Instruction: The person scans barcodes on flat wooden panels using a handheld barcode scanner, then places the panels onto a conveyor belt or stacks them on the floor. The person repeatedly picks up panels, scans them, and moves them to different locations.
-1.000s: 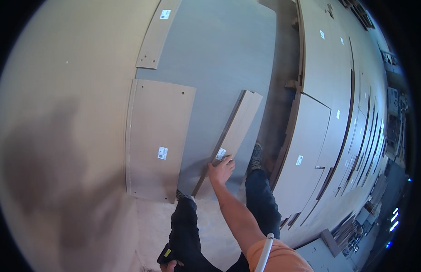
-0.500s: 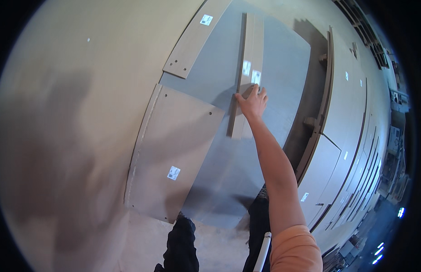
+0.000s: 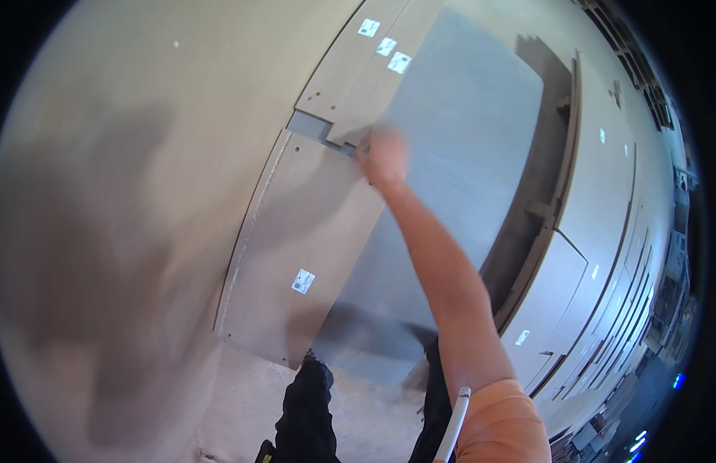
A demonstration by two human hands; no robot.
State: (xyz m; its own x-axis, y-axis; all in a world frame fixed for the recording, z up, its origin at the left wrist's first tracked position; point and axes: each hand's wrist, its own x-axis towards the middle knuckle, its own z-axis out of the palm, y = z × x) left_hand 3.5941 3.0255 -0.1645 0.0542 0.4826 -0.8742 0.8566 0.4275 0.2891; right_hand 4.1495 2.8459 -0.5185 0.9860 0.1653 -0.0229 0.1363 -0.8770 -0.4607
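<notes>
My right hand [image 3: 385, 158] is at the near end of two narrow beige boards [image 3: 400, 35], its thumb by their edge and its fingers smeared by motion. Whether it still grips them cannot be made out. Both strips, each with a white label, lie side by side against a drilled beige board [image 3: 327, 69] on a large grey sheet [image 3: 458, 154]. Nearer to me, a wider beige panel [image 3: 296, 224] with corner holes and a white label lies on the same sheet. My left hand is out of view.
To the right, a long stack of labelled beige panels [image 3: 605, 185] runs beside a dark gap. A big plain tan surface [image 3: 180, 100] fills the left. My dark-trousered leg [image 3: 304, 409] stands at the sheet's near edge. A white stick with a grey tip [image 3: 453, 424] shows low down.
My right hand has swept left, and the two narrow boards have shifted from the middle of the grey sheet to beside the drilled board. The view has turned slightly.
</notes>
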